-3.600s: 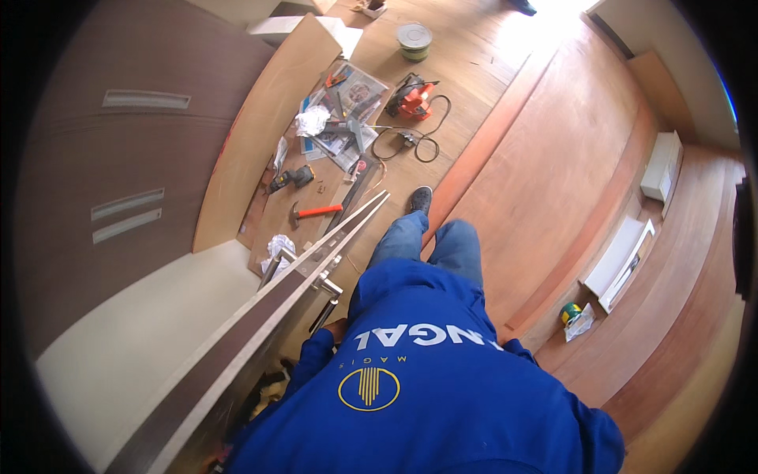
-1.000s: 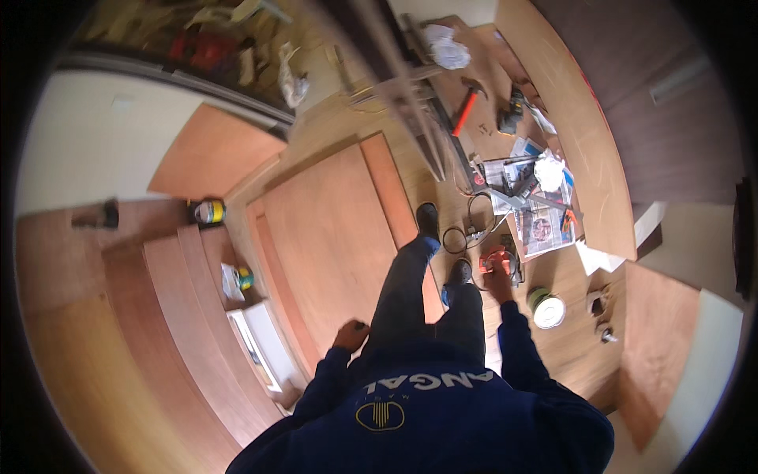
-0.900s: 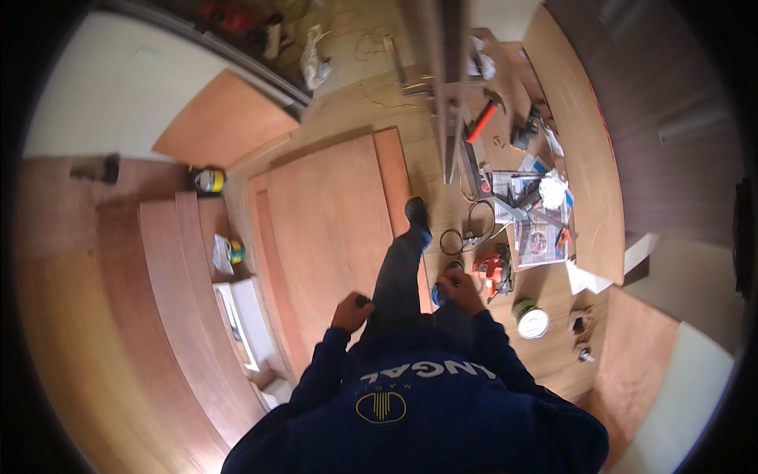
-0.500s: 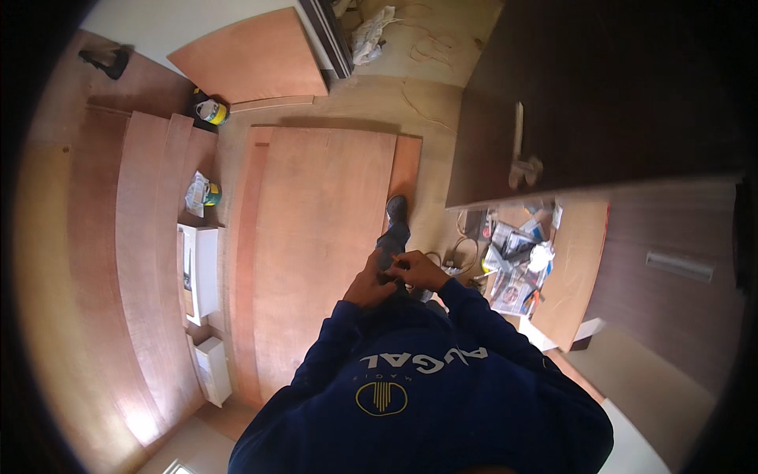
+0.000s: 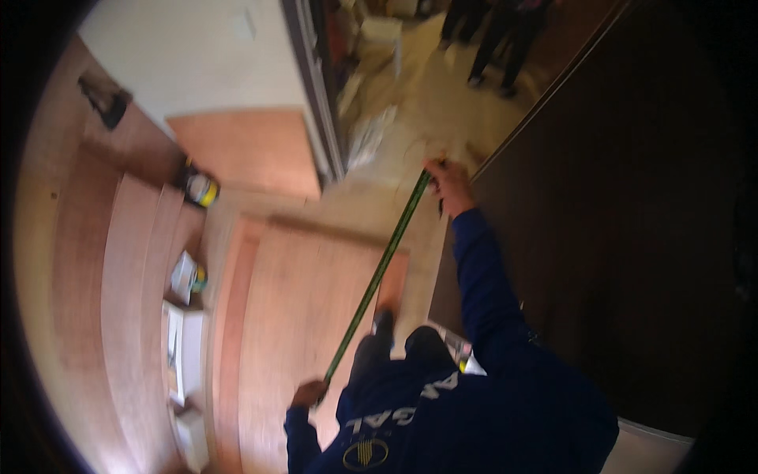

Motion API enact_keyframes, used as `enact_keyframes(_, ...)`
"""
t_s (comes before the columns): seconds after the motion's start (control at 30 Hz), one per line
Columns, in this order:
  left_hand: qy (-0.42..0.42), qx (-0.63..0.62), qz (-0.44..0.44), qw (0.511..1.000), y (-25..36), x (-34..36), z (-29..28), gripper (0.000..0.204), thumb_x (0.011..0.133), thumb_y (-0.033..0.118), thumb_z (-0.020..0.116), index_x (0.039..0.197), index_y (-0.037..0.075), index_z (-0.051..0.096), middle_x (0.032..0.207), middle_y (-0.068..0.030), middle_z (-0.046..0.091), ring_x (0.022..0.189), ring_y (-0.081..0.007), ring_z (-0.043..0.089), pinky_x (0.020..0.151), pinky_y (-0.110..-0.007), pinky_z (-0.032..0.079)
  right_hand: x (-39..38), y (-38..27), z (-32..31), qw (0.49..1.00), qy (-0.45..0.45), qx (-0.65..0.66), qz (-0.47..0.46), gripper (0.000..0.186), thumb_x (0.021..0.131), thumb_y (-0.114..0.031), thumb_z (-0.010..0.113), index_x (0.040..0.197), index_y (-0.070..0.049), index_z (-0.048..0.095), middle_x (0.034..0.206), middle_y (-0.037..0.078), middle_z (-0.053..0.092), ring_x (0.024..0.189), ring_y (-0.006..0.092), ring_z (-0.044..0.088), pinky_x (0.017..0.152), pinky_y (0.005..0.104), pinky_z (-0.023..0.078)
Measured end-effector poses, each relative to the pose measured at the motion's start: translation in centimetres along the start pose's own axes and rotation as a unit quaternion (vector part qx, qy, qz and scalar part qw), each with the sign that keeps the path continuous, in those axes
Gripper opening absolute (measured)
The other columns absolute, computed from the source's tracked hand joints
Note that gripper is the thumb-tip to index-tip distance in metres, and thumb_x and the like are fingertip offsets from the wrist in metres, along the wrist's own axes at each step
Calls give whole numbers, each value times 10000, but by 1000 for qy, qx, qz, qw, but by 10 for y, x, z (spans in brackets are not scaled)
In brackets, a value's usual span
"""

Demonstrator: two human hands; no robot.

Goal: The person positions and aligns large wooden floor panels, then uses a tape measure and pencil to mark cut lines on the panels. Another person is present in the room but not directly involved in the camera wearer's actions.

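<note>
A long green tape measure blade (image 5: 377,275) runs taut and diagonally between my two hands in the head view. My left hand (image 5: 309,393) is closed on its lower end, low at centre left. My right hand (image 5: 447,186), arm stretched out up and ahead, grips the upper end beside a dark door panel (image 5: 592,221). Small dark items in that hand are blurred; I cannot tell which end has the case. Beneath the tape lies a large plywood sheet (image 5: 288,332) on the floor, with my legs over its right part.
An open doorway leads to another room (image 5: 403,95), where people's dark-clad legs (image 5: 497,55) stand. To the left are stacked boards (image 5: 126,316), white boxes (image 5: 185,351), a yellow-labelled can (image 5: 201,188) and a leaning plywood panel (image 5: 237,146). A plastic sheet (image 5: 369,141) lies at the doorway.
My hands, together at my waist half a second ago, are apart with the green tape drawn out between them. The view has shifted toward the doorway; the dark door now fills the right side.
</note>
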State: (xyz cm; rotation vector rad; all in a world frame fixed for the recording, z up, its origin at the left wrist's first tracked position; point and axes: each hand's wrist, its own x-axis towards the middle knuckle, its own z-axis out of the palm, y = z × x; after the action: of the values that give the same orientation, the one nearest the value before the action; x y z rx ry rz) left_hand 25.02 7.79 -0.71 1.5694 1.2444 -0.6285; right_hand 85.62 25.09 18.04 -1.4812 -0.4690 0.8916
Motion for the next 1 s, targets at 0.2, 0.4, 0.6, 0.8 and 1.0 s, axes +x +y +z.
enact_keyframes(0.2,21,-383,17,923,-14,31,7,220,981,196,601,1017,9,713,843,-36,697,762,-118,623,735,-261,503,80,-11,25,995,-96,-5,32,249,818,-239,794,834,-47,636,663,-20,529,486,69,460,379,241,314)
enact_keyframes(0.4,57,-463,-83,880,6,86,46,284,996,270,550,1013,34,708,841,-41,701,751,-167,639,728,-304,518,170,77,65,978,-173,-32,109,226,877,-288,731,848,-100,611,703,-28,511,503,61,447,390,217,275)
enact_keyframes(0.6,109,-450,-151,873,100,144,24,359,980,337,489,1010,52,704,940,-106,702,864,-241,656,795,-366,518,300,122,128,944,-250,-65,206,204,881,-288,712,844,-101,638,710,-7,571,478,72,447,412,243,321)
enact_keyframes(0.8,72,-304,-219,924,229,136,35,378,954,365,468,966,61,692,1007,-168,700,976,-290,667,849,-403,524,432,121,207,904,-340,-101,237,154,877,-214,682,875,-79,609,736,23,617,481,91,499,375,245,314)
enact_keyframes(1.0,211,-575,-252,750,354,116,10,331,894,351,655,956,37,737,778,-32,678,705,-117,586,658,-308,477,442,77,258,844,-451,-117,265,131,892,-162,675,919,-64,592,734,36,575,480,101,496,360,237,290)
